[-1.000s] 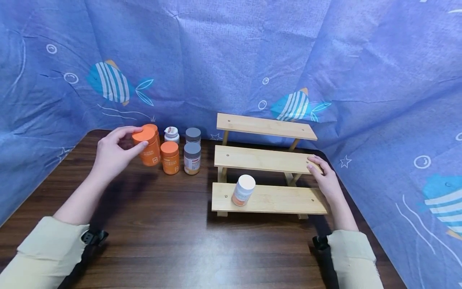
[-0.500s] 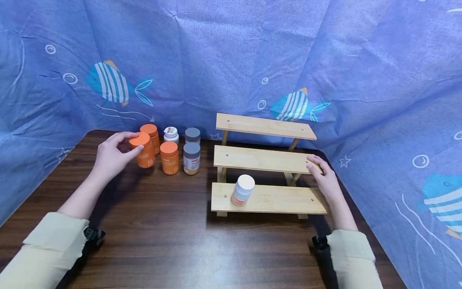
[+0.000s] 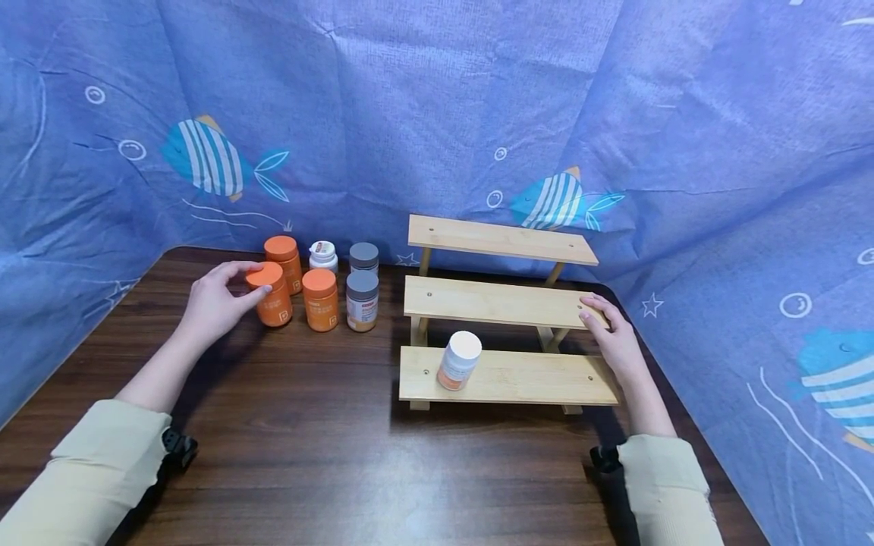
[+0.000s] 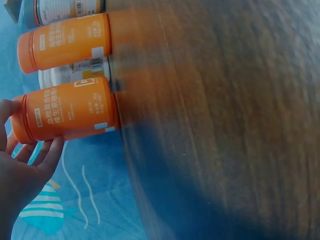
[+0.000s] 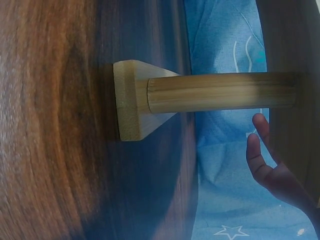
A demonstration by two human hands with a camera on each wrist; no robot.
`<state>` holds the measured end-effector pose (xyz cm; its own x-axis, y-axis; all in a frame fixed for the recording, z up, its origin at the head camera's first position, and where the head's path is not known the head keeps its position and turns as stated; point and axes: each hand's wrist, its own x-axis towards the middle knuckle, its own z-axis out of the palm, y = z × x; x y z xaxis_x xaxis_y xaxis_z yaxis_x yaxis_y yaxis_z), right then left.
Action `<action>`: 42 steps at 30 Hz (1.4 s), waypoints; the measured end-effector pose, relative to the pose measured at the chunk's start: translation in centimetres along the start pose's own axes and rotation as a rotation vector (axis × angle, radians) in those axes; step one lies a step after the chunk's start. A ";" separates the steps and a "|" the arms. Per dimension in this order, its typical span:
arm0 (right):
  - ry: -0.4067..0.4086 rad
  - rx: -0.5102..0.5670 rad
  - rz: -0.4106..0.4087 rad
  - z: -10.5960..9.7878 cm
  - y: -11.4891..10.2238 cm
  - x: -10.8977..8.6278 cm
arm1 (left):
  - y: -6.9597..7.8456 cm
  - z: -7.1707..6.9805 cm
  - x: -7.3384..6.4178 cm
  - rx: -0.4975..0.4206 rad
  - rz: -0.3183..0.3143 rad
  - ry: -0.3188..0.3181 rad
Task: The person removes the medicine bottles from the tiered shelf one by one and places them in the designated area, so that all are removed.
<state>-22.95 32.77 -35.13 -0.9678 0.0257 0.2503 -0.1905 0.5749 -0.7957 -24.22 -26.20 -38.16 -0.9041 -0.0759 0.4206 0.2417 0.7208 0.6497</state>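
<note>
My left hand (image 3: 217, 302) pinches the lid end of an orange bottle (image 3: 275, 307) between thumb and fingers. The bottle stands upright and looks to be on the table, front left of the group; the left wrist view shows the same orange bottle (image 4: 70, 112) with fingers around its lid. At the far right, my right hand (image 3: 617, 340) grips the right end of the middle board of a three-tier wooden rack (image 3: 498, 301). From the right wrist, the rack's underside post (image 5: 220, 92) shows, with curled fingertips (image 5: 255, 150) beside it. A white-lidded bottle (image 3: 460, 361) stands on the lowest board.
Beside the held bottle stand two more orange bottles (image 3: 321, 301), a small white bottle (image 3: 323, 256) and two grey-lidded bottles (image 3: 363, 302). All are on the dark wooden table (image 3: 307, 425). A blue fish-print cloth (image 3: 423, 114) hangs behind and along the sides.
The orange bottle in my left hand has come down and slightly toward me, away from the orange bottle behind it. My right hand stays on the rack.
</note>
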 end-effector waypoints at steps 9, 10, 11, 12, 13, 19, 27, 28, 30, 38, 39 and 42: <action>-0.001 -0.006 0.011 -0.2 0.1 0.0 | -0.5 0.2 0.3 0.003 -0.035 -0.074; -0.002 -0.008 0.010 -0.2 0.1 0.0 | -0.5 0.2 0.3 0.004 -0.037 -0.077; -0.004 -0.011 0.012 -0.2 0.1 0.0 | -0.6 0.2 0.3 0.005 -0.038 -0.078; -0.007 -0.015 0.013 -0.2 0.2 0.0 | -0.6 0.2 0.3 0.004 -0.039 -0.081; -0.009 -0.021 0.015 -0.2 0.2 0.0 | -0.6 0.2 0.3 0.003 -0.040 -0.084; -0.016 -0.025 0.022 -0.2 0.3 -0.1 | -0.5 0.1 0.3 -0.002 -0.049 -0.105; -0.017 -0.026 0.030 -0.2 0.6 0.1 | -0.2 0.0 0.4 0.017 -0.044 -0.116; -0.018 -0.024 0.032 -0.2 0.7 0.2 | -0.1 0.0 0.4 0.020 -0.039 -0.110; -0.019 -0.021 0.034 -0.3 1.3 0.4 | 0.1 0.0 0.5 0.027 -0.031 -0.091; -0.013 -0.044 0.030 -0.3 3.5 1.3 | 1.8 -0.4 0.5 0.036 -0.031 -0.046; -0.010 -0.043 0.026 -0.2 3.5 1.3 | 2.1 -0.4 0.5 0.039 -0.032 -0.042; -0.005 -0.040 0.020 -0.2 3.6 1.3 | 3.0 -0.6 0.4 0.044 -0.034 -0.033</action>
<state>-24.85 35.00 -37.53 -0.9722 0.0335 0.2317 -0.1645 0.6068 -0.7776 -23.66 -24.45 -35.62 -0.9229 -0.0783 0.3770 0.1959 0.7475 0.6347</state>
